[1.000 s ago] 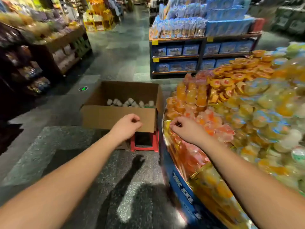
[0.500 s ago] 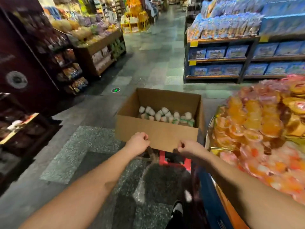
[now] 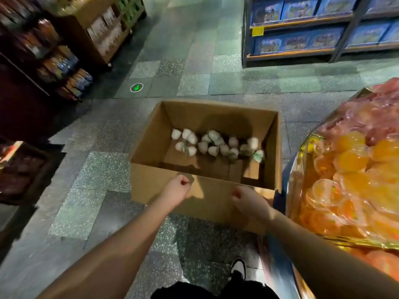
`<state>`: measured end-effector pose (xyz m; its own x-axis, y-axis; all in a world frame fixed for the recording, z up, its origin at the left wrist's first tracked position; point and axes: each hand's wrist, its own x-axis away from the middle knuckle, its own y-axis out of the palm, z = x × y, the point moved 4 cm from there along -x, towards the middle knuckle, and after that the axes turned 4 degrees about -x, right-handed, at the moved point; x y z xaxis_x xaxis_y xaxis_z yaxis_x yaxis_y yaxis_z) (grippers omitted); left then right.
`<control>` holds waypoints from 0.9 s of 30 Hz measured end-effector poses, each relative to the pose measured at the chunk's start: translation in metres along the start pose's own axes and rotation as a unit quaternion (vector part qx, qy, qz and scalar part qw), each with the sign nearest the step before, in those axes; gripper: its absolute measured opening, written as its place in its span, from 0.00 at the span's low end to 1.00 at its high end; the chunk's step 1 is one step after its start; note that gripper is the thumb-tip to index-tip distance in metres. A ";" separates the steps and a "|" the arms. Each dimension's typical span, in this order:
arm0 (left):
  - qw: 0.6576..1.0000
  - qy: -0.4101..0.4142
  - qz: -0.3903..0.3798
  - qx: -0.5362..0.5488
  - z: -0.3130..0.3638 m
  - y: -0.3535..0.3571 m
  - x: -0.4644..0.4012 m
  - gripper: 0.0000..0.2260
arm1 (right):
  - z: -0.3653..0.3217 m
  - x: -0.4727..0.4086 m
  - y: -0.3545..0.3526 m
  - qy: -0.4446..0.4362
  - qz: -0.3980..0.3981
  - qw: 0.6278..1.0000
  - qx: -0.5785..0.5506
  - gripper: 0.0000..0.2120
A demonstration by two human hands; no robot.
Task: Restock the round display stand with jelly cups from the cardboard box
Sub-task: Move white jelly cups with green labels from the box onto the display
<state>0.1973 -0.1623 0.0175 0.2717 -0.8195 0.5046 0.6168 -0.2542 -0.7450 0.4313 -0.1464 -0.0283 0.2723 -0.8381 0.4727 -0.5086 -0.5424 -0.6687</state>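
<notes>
Two bare hands hover over the near wall of an open cardboard box [image 3: 194,197] on a shop floor. At far left stand dark shelves [image 3: 54,59] of packaged goods, with a green arrow marker [image 3: 136,87] on the tiles beyond. The left hand [image 3: 176,189] is curled into a fist holding nothing; the right hand [image 3: 246,199] is likewise curled and holds nothing. White jelly cups [image 3: 216,143] lie scattered on the box's bottom. Just right of the box, the round display stand [image 3: 278,266] is heaped with orange and pink cups [image 3: 354,167].
</notes>
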 end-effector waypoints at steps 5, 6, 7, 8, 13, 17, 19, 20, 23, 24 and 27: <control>0.997 0.038 -0.011 -0.060 0.027 -0.003 -0.077 0.09 | 0.010 -0.057 -0.021 0.037 0.031 0.997 -0.062 0.02; 0.996 0.048 -0.021 -0.070 0.034 -0.002 -0.092 0.10 | 0.012 -0.067 -0.024 0.060 0.039 0.995 -0.075 0.02; 0.995 0.058 -0.033 -0.077 0.041 -0.001 -0.107 0.11 | 0.015 -0.079 -0.025 0.086 0.046 0.991 -0.093 0.02; 0.994 0.069 -0.045 -0.079 0.049 0.003 -0.122 0.10 | 0.018 -0.091 -0.026 0.113 0.048 0.987 -0.108 0.03; 0.980 0.119 -0.109 -0.116 0.087 0.033 -0.208 0.10 | 0.041 -0.150 -0.024 0.232 0.048 0.962 -0.137 0.17; 0.953 0.167 -0.165 -0.189 0.121 0.065 -0.275 0.13 | 0.063 -0.200 -0.014 0.338 0.067 0.922 -0.178 0.25; 0.934 0.207 -0.181 -0.228 0.138 0.087 -0.308 0.17 | 0.077 -0.228 -0.010 0.362 0.080 0.909 -0.189 0.28; 0.923 0.222 -0.192 -0.248 0.145 0.100 -0.324 0.19 | 0.085 -0.242 -0.008 0.372 0.087 0.903 -0.196 0.30; 0.900 0.236 -0.222 -0.292 0.156 0.142 -0.362 0.22 | 0.109 -0.277 -0.001 0.416 0.098 0.878 -0.216 0.36; 0.892 0.242 -0.223 -0.308 0.159 0.155 -0.371 0.22 | 0.116 -0.288 0.001 0.435 0.099 0.869 -0.213 0.38; 0.875 0.259 -0.212 -0.351 0.165 0.183 -0.386 0.25 | 0.134 -0.311 0.005 0.462 0.108 0.858 -0.195 0.41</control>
<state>0.3273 0.1925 -0.2411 -0.3536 -0.6522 0.6706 -0.0745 -0.6950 -0.7152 0.4535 0.1039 -0.2558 -0.5358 -0.4143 0.7357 -0.7498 -0.1673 -0.6402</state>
